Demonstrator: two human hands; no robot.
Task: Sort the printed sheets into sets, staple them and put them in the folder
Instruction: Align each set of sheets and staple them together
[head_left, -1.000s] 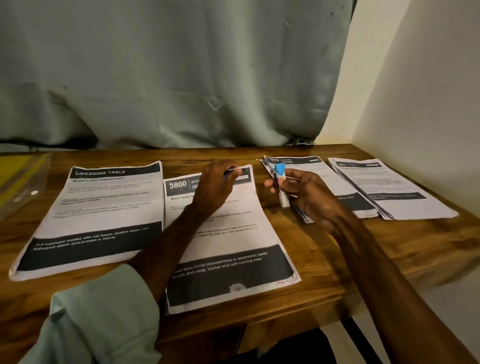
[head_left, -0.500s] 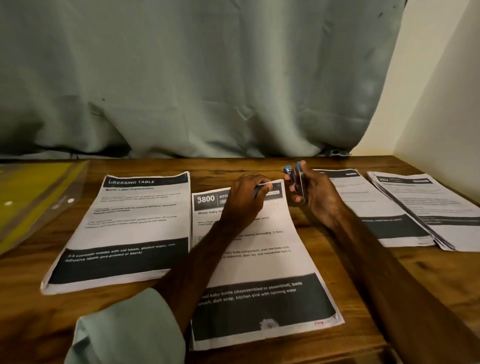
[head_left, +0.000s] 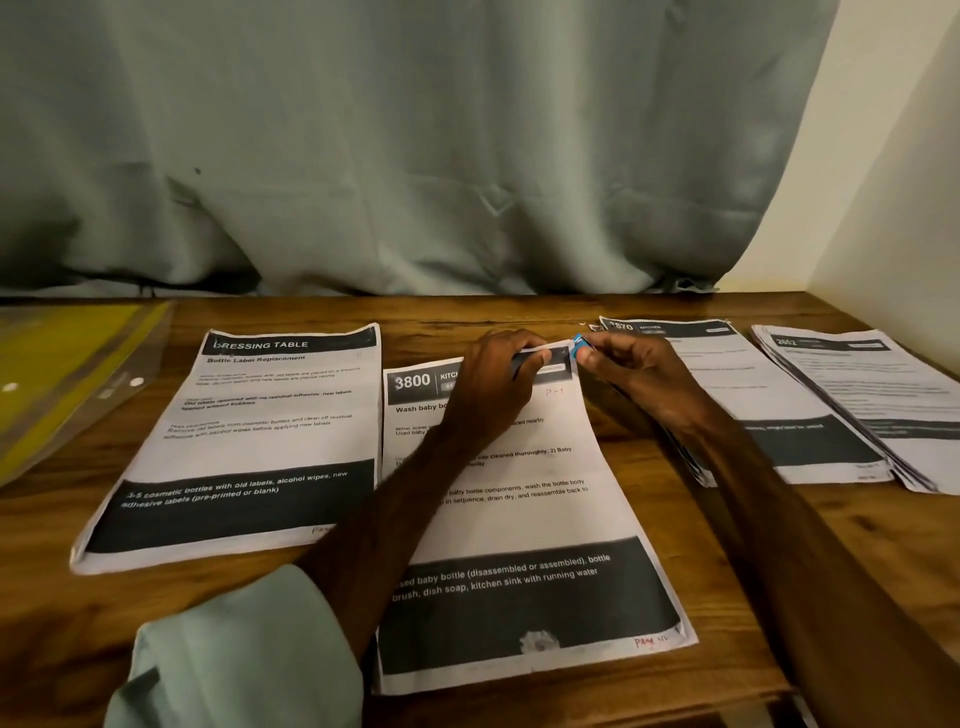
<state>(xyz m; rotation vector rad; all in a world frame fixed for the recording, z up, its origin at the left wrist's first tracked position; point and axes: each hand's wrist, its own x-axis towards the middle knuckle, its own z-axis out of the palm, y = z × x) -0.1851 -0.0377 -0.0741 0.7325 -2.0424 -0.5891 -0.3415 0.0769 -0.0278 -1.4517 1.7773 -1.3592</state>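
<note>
Sorting is looking finished: four piles are lying in a row across the table (head_left: 156, 623), with the Dressing Table set (head_left: 249, 441) at centre left, the 3800 set (head_left: 519, 519) in the middle, and the 1570 set (head_left: 753, 395) and a last stack (head_left: 883, 405) at the right. Stapling is under way. The left hand (head_left: 488, 395) is pinching the 3800 set's top right corner, while the right hand (head_left: 639, 379) is gripping a small blue stapler (head_left: 577, 347) right at that corner. Whether the other piles are already stapled I cannot tell. The folder (head_left: 47, 374) is lying at the left edge, well apart from the sheets — filing is probably all still to come.
</note>
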